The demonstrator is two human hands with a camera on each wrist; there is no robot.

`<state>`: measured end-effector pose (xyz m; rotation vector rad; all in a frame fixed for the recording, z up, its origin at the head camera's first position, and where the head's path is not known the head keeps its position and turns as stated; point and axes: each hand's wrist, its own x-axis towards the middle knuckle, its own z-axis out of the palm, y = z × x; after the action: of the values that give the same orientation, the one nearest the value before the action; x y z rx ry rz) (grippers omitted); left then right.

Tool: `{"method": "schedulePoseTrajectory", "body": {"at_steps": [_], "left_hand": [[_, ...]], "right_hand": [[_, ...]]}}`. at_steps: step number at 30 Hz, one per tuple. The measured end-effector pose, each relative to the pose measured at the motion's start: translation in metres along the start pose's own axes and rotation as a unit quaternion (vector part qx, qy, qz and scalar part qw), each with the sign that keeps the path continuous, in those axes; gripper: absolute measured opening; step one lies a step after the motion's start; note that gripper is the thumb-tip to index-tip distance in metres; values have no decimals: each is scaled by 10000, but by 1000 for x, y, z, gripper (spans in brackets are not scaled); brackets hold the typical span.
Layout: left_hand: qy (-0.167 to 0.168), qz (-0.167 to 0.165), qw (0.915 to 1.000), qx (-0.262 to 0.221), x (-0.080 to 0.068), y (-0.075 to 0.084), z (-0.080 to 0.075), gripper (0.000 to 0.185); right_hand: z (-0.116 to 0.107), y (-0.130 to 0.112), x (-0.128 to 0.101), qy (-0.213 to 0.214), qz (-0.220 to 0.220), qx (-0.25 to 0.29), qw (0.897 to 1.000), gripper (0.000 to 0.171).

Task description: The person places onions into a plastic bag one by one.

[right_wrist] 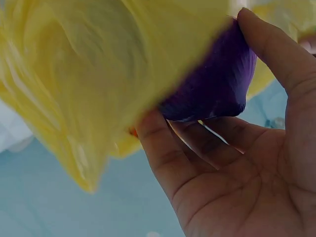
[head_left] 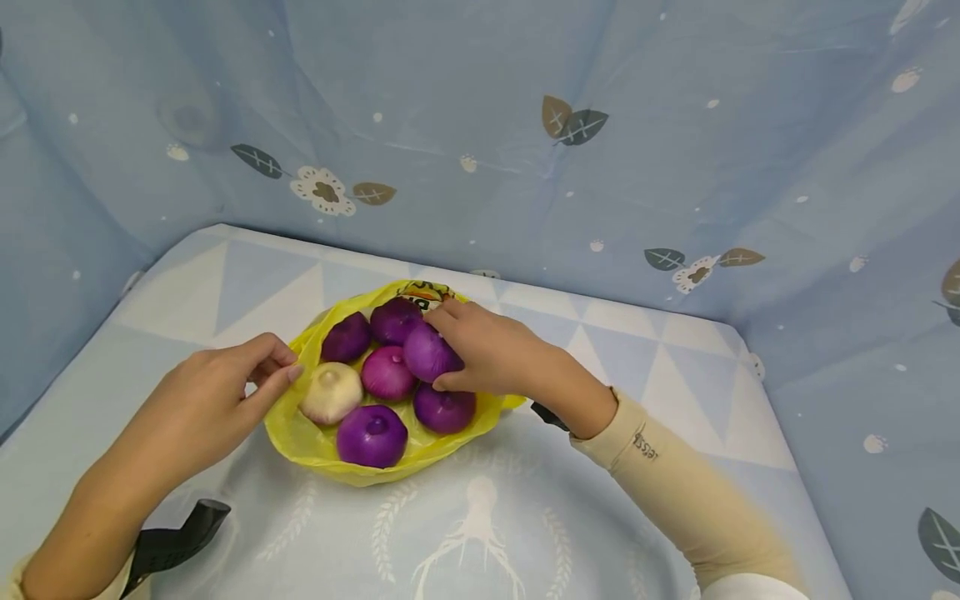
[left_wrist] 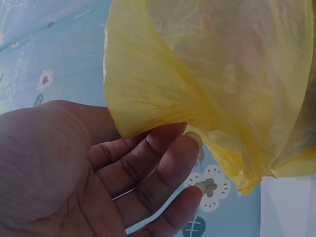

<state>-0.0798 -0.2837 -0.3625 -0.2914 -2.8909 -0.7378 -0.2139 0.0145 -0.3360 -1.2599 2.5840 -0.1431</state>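
A yellow plastic bag (head_left: 360, 473) lies with its mouth spread wide, holding several purple onions (head_left: 372, 436) and one pale onion (head_left: 331, 392). My left hand (head_left: 206, 404) pinches the bag's left rim between thumb and forefinger; its other fingers are loosely bent below the plastic in the left wrist view. At the bag's right side, my right hand (head_left: 491, 350) grips a purple onion (head_left: 430, 352), thumb on one side and fingers on the other. The right wrist view shows that purple onion (right_wrist: 217, 79) partly hidden behind the bag's yellow film.
Under the bag is a table with a blue and white patterned cloth (head_left: 480, 533). Blue curtains (head_left: 465, 108) with leaf and flower prints stand close behind and at the sides. A black wrist mount (head_left: 180, 537) juts out beside the left forearm.
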Motion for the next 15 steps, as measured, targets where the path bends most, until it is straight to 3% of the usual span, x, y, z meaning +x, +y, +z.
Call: {"method": "schedulePoseTrajectory", "body": {"at_steps": [9, 15], "left_hand": [[-28, -57, 10000, -7, -2, 1, -1, 7], [-1, -67, 10000, -15, -5, 2, -1, 7]], "right_hand": [[16, 1, 6, 95, -254, -165, 9995, 78], [19, 3, 4, 123, -167, 52, 9998, 83]]}}
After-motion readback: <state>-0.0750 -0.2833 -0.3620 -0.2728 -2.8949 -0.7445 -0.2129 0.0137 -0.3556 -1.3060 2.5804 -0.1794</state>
